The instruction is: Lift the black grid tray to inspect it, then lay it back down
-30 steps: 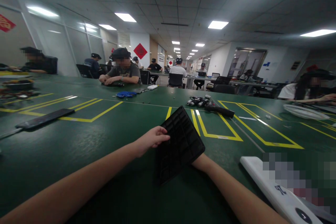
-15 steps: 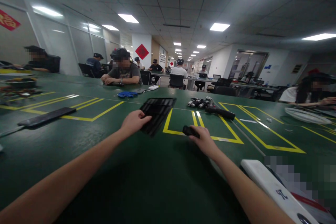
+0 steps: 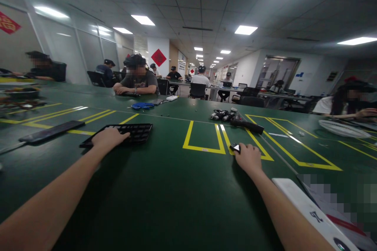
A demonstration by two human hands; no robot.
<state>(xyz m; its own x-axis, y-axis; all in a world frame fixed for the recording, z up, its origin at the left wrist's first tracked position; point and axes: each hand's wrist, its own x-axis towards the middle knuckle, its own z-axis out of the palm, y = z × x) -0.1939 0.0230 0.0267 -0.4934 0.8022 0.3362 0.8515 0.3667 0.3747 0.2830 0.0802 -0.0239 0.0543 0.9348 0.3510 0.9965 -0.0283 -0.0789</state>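
Observation:
My left hand (image 3: 109,138) rests on the near edge of a black gridded tray (image 3: 129,133), which lies flat on the green table (image 3: 165,188) to the left. Its fingers curl over the tray's rim. My right hand (image 3: 249,157) is closed around a small black object (image 3: 235,148) with a light end, pressed against the table by a yellow line. Both forearms reach in from the bottom of the view.
A flat black strip (image 3: 50,131) lies at the far left. Black connectors (image 3: 221,114) and a dark tool (image 3: 247,125) sit beyond the yellow boxes. A white board (image 3: 309,211) lies at the lower right. Several people sit at the table's far side and right.
The tray was held up in front of me, then carried left and laid flat on the table. My right hand let go of it, took a small black object and moved right.

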